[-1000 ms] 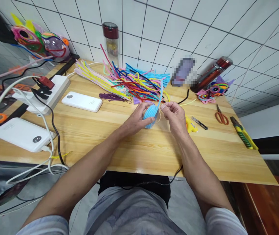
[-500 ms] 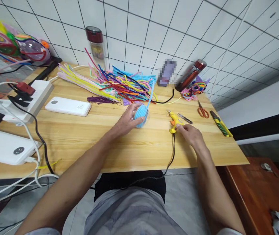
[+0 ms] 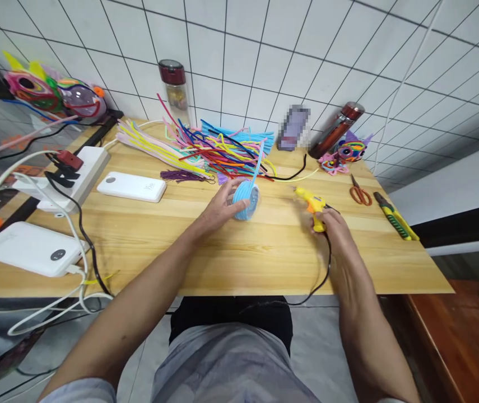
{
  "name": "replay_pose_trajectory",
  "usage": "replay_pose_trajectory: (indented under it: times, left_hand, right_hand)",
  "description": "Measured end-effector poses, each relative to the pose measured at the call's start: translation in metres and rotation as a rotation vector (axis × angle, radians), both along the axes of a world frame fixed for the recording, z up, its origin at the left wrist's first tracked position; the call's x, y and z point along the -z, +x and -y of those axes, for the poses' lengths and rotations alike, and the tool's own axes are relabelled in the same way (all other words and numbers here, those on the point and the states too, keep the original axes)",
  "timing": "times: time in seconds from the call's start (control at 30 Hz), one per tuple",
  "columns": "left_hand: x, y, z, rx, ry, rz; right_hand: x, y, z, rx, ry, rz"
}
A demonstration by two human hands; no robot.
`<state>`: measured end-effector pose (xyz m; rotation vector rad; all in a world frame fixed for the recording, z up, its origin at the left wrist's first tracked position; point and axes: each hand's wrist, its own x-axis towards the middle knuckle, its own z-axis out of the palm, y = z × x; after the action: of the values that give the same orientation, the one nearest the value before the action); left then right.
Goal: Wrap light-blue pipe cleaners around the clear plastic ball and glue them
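On one wooden table point(image 3: 205, 252), two hands hold one yellow glue gun point(image 3: 317, 207) and one blue-wrapped piece point(image 3: 243, 200).

left forearm point(image 3: 147, 280): one, bare, reaching diagonally forward and inward from the lower left. left hand point(image 3: 224, 208): one, fingers curled in a hold, thumb point(image 3: 240, 207) stretched toward the right. right forearm point(image 3: 359, 296): one, bare, angled forward and inward from the lower right. right hand point(image 3: 334, 226): one, fingers closed in a grip, well apart from the left hand.
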<state>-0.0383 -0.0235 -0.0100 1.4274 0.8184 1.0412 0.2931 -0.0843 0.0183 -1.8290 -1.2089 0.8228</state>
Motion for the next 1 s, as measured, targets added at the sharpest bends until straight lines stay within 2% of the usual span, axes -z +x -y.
replay_pose_trajectory:
  times: [0.1, 0.13, 0.17, 0.23, 0.3, 0.47, 0.6, 0.83, 1.0]
  left_hand:
    - [-0.003, -0.002, -0.003, 0.004, -0.025, 0.032]
    - [-0.003, -0.003, -0.004, 0.004, -0.032, 0.043]
    - [-0.003, -0.004, -0.006, 0.005, -0.038, 0.052]
    - [-0.001, -0.005, -0.009, 0.007, -0.050, 0.064]
    - [0.003, -0.008, -0.012, 0.007, -0.069, 0.082]
    - [0.013, -0.013, -0.017, 0.024, -0.136, 0.141]
    - [0.014, -0.014, -0.018, 0.039, -0.163, 0.144]
    - [0.008, -0.013, -0.021, 0.051, -0.159, 0.131]
    - [0.001, -0.011, -0.019, 0.086, -0.210, 0.114]
  right_hand:
    - [-0.013, -0.009, 0.012, 0.004, 0.192, -0.259]
    - [-0.019, -0.013, 0.015, -0.032, 0.254, -0.442]
    - [-0.024, -0.018, 0.016, -0.078, 0.280, -0.597]
    - [-0.034, -0.027, 0.015, -0.145, 0.269, -0.757]
    - [-0.043, -0.034, 0.010, -0.197, 0.242, -0.723]
    - [-0.063, -0.045, -0.008, -0.416, 0.180, -0.426]
    - [-0.068, -0.047, -0.021, -0.587, 0.139, -0.304]
    - [-0.056, -0.047, -0.028, -0.617, 0.094, -0.259]
    - [-0.054, -0.050, -0.029, -0.628, 0.110, -0.258]
